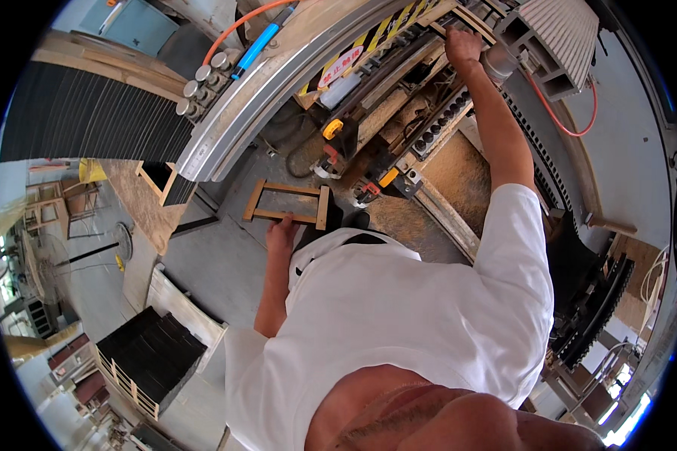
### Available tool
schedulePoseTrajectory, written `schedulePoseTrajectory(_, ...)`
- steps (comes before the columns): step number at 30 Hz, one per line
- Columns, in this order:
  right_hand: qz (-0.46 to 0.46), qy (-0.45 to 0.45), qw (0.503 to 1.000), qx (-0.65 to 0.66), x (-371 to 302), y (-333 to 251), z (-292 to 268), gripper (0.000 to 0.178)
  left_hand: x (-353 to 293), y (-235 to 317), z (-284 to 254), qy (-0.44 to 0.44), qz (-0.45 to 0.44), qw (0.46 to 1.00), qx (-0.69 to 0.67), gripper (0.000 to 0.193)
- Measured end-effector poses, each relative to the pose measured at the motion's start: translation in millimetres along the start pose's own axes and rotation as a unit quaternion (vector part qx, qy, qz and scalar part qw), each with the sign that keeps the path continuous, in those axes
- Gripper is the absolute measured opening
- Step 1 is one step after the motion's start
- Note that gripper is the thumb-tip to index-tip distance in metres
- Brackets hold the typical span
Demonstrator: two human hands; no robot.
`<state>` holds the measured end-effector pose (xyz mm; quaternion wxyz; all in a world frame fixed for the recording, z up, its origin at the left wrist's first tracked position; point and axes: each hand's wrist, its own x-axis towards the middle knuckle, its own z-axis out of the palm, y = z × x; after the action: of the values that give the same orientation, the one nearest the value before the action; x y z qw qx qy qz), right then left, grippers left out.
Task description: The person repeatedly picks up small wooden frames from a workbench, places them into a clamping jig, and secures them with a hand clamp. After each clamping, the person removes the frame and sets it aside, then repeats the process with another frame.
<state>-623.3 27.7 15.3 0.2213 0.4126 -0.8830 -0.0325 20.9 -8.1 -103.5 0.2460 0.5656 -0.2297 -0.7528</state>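
My left hand [280, 233] is low beside my body, its fingers closed on the near bar of a small rectangular wooden frame [289, 189]. That frame hangs over the grey floor, and its middle is open. Stretched far out at the upper right, my right hand [463, 46] has its fingers curled at the pale wooden bars of another frame [480, 27] on the machine. The fingertips are partly hidden there. Right next to that hand stands a grey cylindrical motor housing [499, 63].
A woodworking machine [421, 135] with yellow and orange knobs fills the space ahead, with sawdust [459, 177] in it. A curved metal rail [233, 113] runs along the left. Dark slats [90, 113] are stacked beyond it. A crate of black strips [150, 353] stands behind left.
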Motion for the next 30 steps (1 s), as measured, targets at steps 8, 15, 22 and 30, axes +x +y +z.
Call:
schedulePoseTrajectory(8, 0.008, 0.001, 1.0, 0.008, 3, -2, -10, 0.018, 10, -8, -4, 0.021, -0.008, 0.998, 0.062, 0.027)
schedulePoseTrajectory(15, 0.025, -0.018, 0.999, 0.026, 2, -2, -22, 0.015, 4, -3, -16, 0.05, 0.044, 0.993, 0.101, 0.023)
schedulePoseTrajectory(22, 0.054, -0.093, 0.994, -0.015, 8, -15, -29, 0.019, -5, 21, -47, 0.062, 0.126, 0.988, 0.063, 0.027)
schedulePoseTrajectory(30, 0.138, -0.127, 0.982, 0.006, -9, -42, -67, 0.038, -20, 126, -121, 0.074, 0.223, 0.972, -0.025, 0.033)
